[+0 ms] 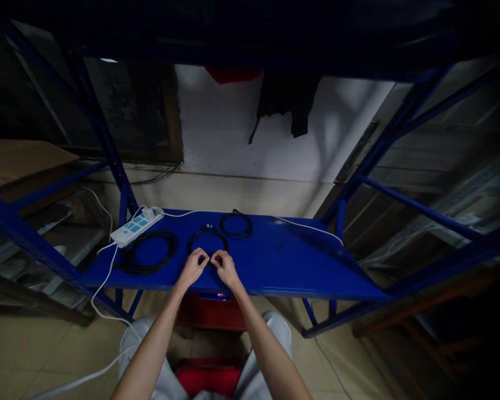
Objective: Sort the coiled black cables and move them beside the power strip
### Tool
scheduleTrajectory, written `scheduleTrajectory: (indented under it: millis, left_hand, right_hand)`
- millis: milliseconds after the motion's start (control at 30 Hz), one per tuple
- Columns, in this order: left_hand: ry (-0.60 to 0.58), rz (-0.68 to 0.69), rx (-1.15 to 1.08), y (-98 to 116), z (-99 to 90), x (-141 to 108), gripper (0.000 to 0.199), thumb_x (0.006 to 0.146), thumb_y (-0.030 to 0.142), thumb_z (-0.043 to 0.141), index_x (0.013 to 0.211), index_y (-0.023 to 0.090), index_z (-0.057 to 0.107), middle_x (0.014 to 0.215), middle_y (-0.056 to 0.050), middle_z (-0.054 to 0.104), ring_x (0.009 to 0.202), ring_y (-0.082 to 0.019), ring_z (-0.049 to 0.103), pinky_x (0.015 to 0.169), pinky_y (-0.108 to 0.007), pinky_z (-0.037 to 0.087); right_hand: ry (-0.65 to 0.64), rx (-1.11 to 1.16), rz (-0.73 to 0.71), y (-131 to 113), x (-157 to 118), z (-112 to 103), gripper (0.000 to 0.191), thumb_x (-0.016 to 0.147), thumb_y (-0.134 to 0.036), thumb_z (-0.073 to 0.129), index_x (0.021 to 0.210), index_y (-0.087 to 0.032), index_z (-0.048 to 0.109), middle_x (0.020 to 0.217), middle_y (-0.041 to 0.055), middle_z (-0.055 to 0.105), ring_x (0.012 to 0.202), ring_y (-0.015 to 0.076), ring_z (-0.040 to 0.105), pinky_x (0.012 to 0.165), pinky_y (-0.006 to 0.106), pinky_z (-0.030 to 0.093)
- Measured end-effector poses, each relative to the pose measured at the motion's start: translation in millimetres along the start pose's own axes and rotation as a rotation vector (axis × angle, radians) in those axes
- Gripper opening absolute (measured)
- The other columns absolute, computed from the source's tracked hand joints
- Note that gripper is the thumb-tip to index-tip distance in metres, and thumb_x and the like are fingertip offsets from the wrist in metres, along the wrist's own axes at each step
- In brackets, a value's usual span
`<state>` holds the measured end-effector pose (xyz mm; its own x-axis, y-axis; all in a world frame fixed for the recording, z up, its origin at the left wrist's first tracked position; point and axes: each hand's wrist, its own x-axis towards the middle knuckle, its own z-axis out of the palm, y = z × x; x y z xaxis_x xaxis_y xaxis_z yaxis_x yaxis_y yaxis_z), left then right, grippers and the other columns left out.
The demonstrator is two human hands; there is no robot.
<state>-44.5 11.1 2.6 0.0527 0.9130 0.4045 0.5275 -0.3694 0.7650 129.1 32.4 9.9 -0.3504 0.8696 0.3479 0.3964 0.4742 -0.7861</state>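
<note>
Both hands are at the near side of a coiled black cable (225,238) that lies on the blue shelf. My left hand (194,268) is closed in a pinch on the cable's near left part. Close beside it, my right hand (225,268) pinches the cable too, its fingertips almost meeting those of the left. Two small light-coloured plug ends (209,226) show at the far side of this coil. What exactly sits between the fingertips is too small to make out. A second black cable coil (250,228) lies behind to the right, and a larger one (173,253) to the left.
A white power strip (127,232) with blue sockets stands at the shelf's left end, its white cord (104,286) hanging over the edge. Another white cord (308,224) runs along the back right. Blue posts (339,219) frame the blue shelf (291,266). Dark cloth (287,100) hangs behind.
</note>
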Motion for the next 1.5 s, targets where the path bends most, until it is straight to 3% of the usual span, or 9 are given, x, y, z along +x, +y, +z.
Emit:
scheduleTrajectory:
  millis: [333,700,1033,1233,1367,1500]
  left_hand:
    - [0.007,0.003,-0.054,-1.2,-0.6,-1.2,0.007,0.085,0.017,0.061,0.079,0.018,0.065,0.083,-0.002,0.063,0.079,-0.016,0.06,0.075,-0.027,0.045]
    - [-0.037,0.046,-0.062,7.4,-4.4,-7.7,0.014,0.089,0.022,0.06,0.085,0.02,0.073,0.087,-0.005,0.068,0.081,-0.017,0.063,0.076,-0.028,0.048]
    - [-0.075,0.042,-0.03,9.9,-1.4,-8.6,0.003,0.082,0.021,0.065,0.081,0.018,0.066,0.085,-0.003,0.065,0.078,-0.016,0.06,0.072,-0.027,0.045]
    - [-0.033,-0.007,-0.069,1.8,-4.3,-4.8,0.012,0.085,0.025,0.062,0.077,0.018,0.065,0.083,-0.003,0.064,0.078,-0.016,0.059,0.072,-0.028,0.043]
    - [-0.021,-0.005,-0.083,-3.8,-4.8,-3.8,0.013,0.085,0.024,0.062,0.074,0.017,0.065,0.081,-0.003,0.064,0.076,-0.016,0.058,0.07,-0.028,0.042]
    - [-0.02,-0.009,-0.079,-4.6,-3.8,-4.9,0.012,0.084,0.023,0.063,0.073,0.017,0.065,0.08,-0.003,0.064,0.075,-0.016,0.057,0.07,-0.028,0.042]
  right_hand:
    - [0.042,0.061,-0.08,-0.3,-0.5,1.9,0.008,0.087,-0.027,0.069,0.081,-0.021,0.07,0.087,0.004,0.066,0.088,0.0204,0.058,0.082,0.03,0.043]
    - [0.072,0.114,-0.044,3.5,-0.4,4.1,0.006,0.084,-0.021,0.07,0.078,-0.021,0.072,0.076,0.0019,0.066,0.078,0.019,0.058,0.074,0.029,0.043]
    - [0.132,0.137,-0.065,4.3,0.7,3.8,0.013,0.081,-0.027,0.075,0.071,-0.02,0.072,0.083,0.0044,0.065,0.084,0.0198,0.058,0.078,0.03,0.044]
    - [0.079,0.122,-0.084,6.4,2.6,7.2,0.014,0.085,-0.026,0.071,0.098,-0.022,0.073,0.086,0.0031,0.067,0.082,0.0186,0.058,0.078,0.03,0.045]
    - [0.046,0.067,-0.06,9.0,2.9,10.2,0.009,0.086,-0.023,0.067,0.079,-0.02,0.072,0.082,0.0037,0.067,0.076,0.0175,0.059,0.073,0.028,0.043]
    - [0.063,0.122,-0.028,9.4,2.5,12.1,0.011,0.086,-0.026,0.066,0.078,-0.019,0.071,0.079,0.0028,0.066,0.07,0.0161,0.058,0.069,0.027,0.043]
